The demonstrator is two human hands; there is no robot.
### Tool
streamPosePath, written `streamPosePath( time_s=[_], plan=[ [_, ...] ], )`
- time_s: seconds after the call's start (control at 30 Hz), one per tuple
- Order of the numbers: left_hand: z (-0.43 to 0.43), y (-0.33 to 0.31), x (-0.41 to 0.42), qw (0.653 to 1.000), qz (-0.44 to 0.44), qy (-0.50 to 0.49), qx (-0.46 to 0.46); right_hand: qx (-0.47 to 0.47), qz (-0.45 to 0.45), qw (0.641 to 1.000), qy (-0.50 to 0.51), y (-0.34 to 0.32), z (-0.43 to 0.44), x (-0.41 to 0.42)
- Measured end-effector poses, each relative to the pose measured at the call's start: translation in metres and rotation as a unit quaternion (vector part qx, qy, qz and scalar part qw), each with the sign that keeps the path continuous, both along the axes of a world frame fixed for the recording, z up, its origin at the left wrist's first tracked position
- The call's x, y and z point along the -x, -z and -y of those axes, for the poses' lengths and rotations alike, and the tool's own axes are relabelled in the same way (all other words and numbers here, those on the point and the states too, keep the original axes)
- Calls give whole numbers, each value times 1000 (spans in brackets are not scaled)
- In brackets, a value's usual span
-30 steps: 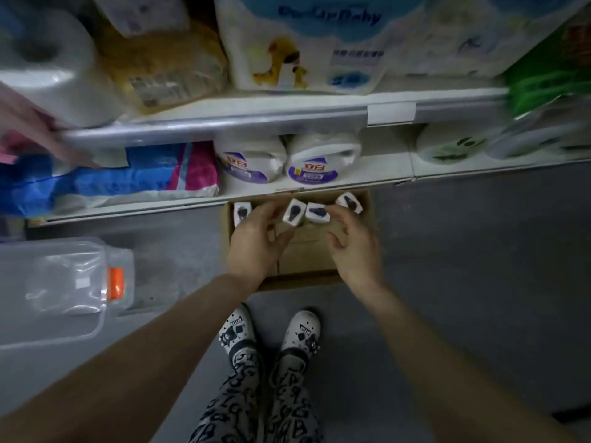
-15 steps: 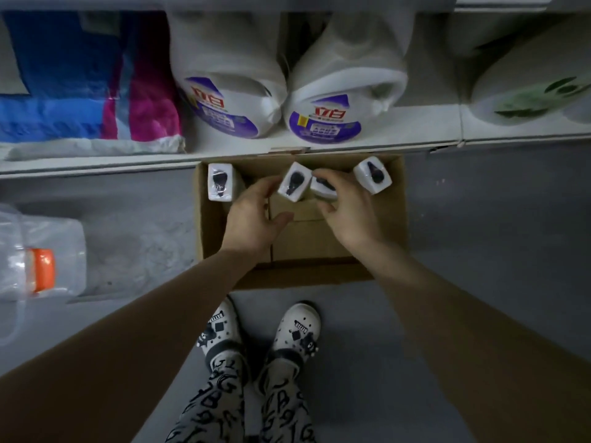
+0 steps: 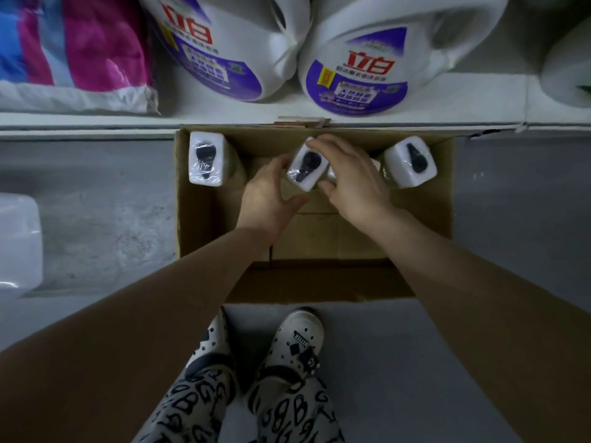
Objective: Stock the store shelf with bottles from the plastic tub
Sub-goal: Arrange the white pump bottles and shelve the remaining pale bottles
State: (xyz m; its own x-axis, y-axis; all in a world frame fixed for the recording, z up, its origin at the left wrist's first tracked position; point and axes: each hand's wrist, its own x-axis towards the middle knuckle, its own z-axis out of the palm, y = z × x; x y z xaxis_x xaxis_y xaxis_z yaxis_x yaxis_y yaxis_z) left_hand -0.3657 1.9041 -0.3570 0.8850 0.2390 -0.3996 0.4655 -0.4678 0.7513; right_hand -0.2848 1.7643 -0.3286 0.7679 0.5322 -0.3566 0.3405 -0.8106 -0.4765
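Note:
An open cardboard box (image 3: 198, 225) stands on the floor against the bottom shelf (image 3: 96, 121). Along its far side stand several bottles with white, plastic-wrapped caps. One bottle (image 3: 205, 158) is at the left and another bottle (image 3: 410, 162) at the right. My left hand (image 3: 267, 195) curls round the left side of the middle bottle (image 3: 305, 169), thumb below it. My right hand (image 3: 353, 179) lies curled over a neighbouring bottle (image 3: 332, 176), which it mostly hides; its fingertips reach the middle bottle's far corner.
Two big white detergent jugs (image 3: 224, 49) (image 3: 361, 71) and a pink and blue package (image 3: 70, 46) lie on the bottom shelf. A translucent plastic tub (image 3: 17, 244) sits on the grey floor at the left. My feet (image 3: 287, 343) stand just before the box.
The view has dropped much closer to the box. Both hands have closed in on the two middle bottles, the right hand now covering one of them.

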Motion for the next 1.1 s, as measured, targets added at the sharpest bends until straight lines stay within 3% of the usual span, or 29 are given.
streamPosePath(
  time_s=[0.33,0.6,0.73,0.87,1.1],
  plan=[
    [11,17,-4,998,43,-35,-30,-11,52,999,7,17,-4,5],
    [-26,-23,12,997,38,33,-56,-61,58,996,25,4,-13,28],
    [-44,-58,19,999,2,50,-16,-92,-60,992,58,-30,-16,38],
    [-55,-93,26,995,-42,66,55,-131,-215,963,100,-71,-15,43],
    [-58,-161,39,966,-87,-3,245,-177,-281,930,156,-144,-2,51]
  ],
)
